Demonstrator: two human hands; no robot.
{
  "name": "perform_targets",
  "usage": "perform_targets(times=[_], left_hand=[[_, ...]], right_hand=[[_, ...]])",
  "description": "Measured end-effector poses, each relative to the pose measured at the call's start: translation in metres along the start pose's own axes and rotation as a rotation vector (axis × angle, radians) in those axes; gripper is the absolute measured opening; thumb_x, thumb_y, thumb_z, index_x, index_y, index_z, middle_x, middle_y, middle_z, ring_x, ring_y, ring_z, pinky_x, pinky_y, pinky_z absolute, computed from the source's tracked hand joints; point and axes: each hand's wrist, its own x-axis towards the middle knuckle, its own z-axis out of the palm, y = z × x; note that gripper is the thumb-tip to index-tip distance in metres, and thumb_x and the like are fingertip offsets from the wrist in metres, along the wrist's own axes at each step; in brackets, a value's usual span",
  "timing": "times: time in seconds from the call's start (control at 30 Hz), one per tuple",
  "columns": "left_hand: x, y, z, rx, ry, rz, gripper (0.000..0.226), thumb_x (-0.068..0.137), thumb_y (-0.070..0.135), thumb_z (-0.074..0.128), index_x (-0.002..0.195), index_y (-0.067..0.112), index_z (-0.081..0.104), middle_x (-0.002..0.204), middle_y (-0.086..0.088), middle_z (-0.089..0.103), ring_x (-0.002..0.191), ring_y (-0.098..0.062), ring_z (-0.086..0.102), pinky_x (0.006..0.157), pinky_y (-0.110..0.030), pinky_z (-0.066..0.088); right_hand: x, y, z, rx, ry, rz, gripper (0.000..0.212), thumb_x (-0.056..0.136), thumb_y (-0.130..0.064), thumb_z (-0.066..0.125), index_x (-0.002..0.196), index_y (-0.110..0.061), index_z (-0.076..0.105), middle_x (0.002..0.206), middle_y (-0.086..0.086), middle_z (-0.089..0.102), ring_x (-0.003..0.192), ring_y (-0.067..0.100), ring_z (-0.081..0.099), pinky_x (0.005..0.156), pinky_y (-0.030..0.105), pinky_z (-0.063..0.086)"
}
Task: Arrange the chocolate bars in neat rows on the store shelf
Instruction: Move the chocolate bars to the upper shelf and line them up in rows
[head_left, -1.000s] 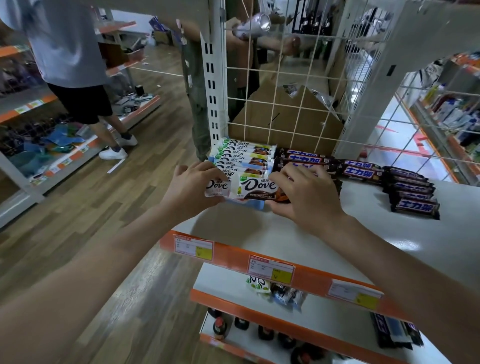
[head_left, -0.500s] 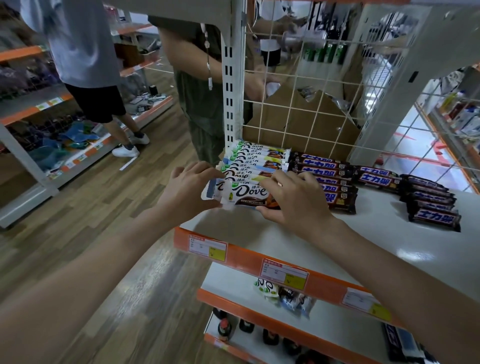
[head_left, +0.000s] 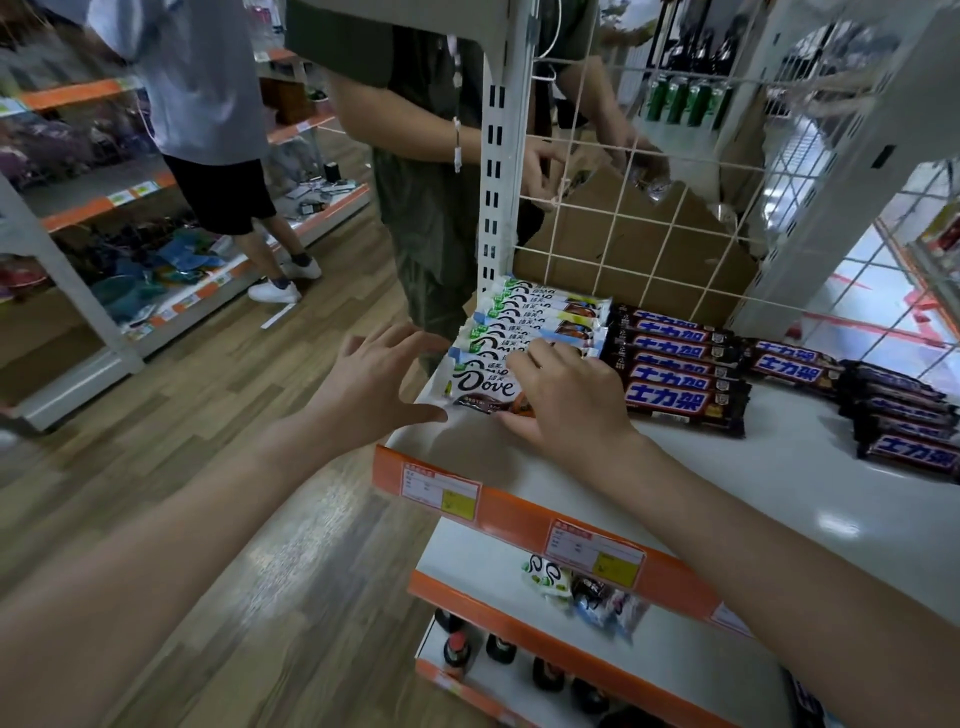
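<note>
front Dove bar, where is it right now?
Head view: the front Dove bar lies flat at the top shelf's left end, nearest of the Dove row, under the right hand, left hand just off its left end.

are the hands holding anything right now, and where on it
The right hand rests on the right part of the front Dove bar, thumb at its near edge; a real grip cannot be told. The left hand is spread open beside it, holding nothing.
</note>
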Motion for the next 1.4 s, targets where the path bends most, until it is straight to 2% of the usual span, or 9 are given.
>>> perform_targets(times=[0.2,0.4,0.57,0.8,0.93,1.07,1.17,1.3,1.4], left_hand=[[0.004,0.005,0.005,0.011,-0.008,0.02,0.066,0.072,0.05,0.072,0.13,0.032,0.046,0.133,0.007,0.045,0.127,-0.016,0.036,0.096,-0.037,0.028],[0.011,0.007,0.01,0.038,0.032,0.041,0.053,0.076,0.042,0.071,0.124,0.033,0.052,0.127,0.008,0.047,0.123,-0.016,0.04,0.088,-0.032,0.027],[0.015,0.009,0.009,0.036,0.019,0.04,0.047,0.077,0.038,0.071,0.122,0.034,0.054,0.126,0.007,0.048,0.123,-0.017,0.041,0.089,-0.036,0.029],[0.017,0.023,0.004,0.047,0.012,0.061,0.049,0.075,0.043,0.072,0.12,0.033,0.055,0.127,0.005,0.048,0.124,-0.02,0.039,0.093,-0.041,0.029],[0.022,0.049,0.002,0.051,-0.004,0.098,0.052,0.076,0.042,0.07,0.124,0.029,0.054,0.131,0.002,0.047,0.126,-0.021,0.036,0.094,-0.041,0.027],[0.026,0.085,0.006,0.022,0.008,0.145,0.049,0.08,0.045,0.065,0.123,0.026,0.054,0.131,0.002,0.049,0.125,-0.02,0.038,0.09,-0.037,0.026],[0.032,0.115,0.01,0.003,-0.003,0.186,0.047,0.08,0.035,0.068,0.124,0.025,0.054,0.132,0.001,0.048,0.126,-0.021,0.038,0.093,-0.036,0.026],[0.039,0.158,0.017,-0.047,-0.025,0.275,0.051,0.077,0.033,0.073,0.124,0.025,0.055,0.131,-0.001,0.049,0.125,-0.023,0.038,0.096,-0.038,0.027],[0.042,0.194,0.023,-0.069,-0.019,0.327,0.049,0.078,0.038,0.071,0.123,0.025,0.055,0.128,0.001,0.05,0.123,-0.023,0.042,0.098,-0.041,0.03]], right_hand=[[-0.003,-0.003,0.004,-0.001,0.024,-0.001,0.05,0.052,-0.046,0.086,0.083,-0.013,0.062,0.076,0.004,0.061,0.067,0.023,0.061,0.049,0.027,0.042],[0.001,-0.006,0.006,-0.02,0.049,0.02,0.054,0.045,-0.044,0.088,0.082,-0.013,0.064,0.072,0.005,0.061,0.064,0.024,0.061,0.048,0.027,0.042],[0.002,-0.004,0.008,-0.047,0.048,0.022,0.055,0.043,-0.046,0.088,0.082,-0.015,0.064,0.072,0.004,0.061,0.064,0.023,0.061,0.048,0.026,0.043],[-0.014,0.015,-0.003,-0.018,0.097,0.024,0.05,0.054,-0.044,0.085,0.09,-0.015,0.065,0.082,0.005,0.064,0.074,0.024,0.063,0.055,0.028,0.046],[-0.031,0.031,-0.016,-0.082,0.059,0.059,0.053,0.05,-0.046,0.086,0.088,-0.015,0.066,0.082,0.004,0.065,0.069,0.024,0.063,0.052,0.028,0.044],[-0.059,0.053,-0.035,-0.105,0.015,0.109,0.052,0.049,-0.04,0.087,0.089,-0.015,0.067,0.082,0.005,0.064,0.069,0.025,0.062,0.053,0.028,0.043],[-0.083,0.075,-0.054,-0.108,-0.029,0.159,0.051,0.052,-0.041,0.087,0.088,-0.013,0.064,0.082,0.007,0.063,0.072,0.028,0.061,0.054,0.03,0.043],[-0.119,0.104,-0.083,-0.185,-0.091,0.228,0.046,0.061,-0.044,0.082,0.087,-0.013,0.062,0.081,0.006,0.061,0.069,0.026,0.06,0.051,0.028,0.033],[-0.148,0.121,-0.103,-0.208,-0.11,0.313,0.049,0.054,-0.044,0.086,0.086,-0.011,0.065,0.078,0.008,0.063,0.067,0.028,0.063,0.05,0.03,0.046]])
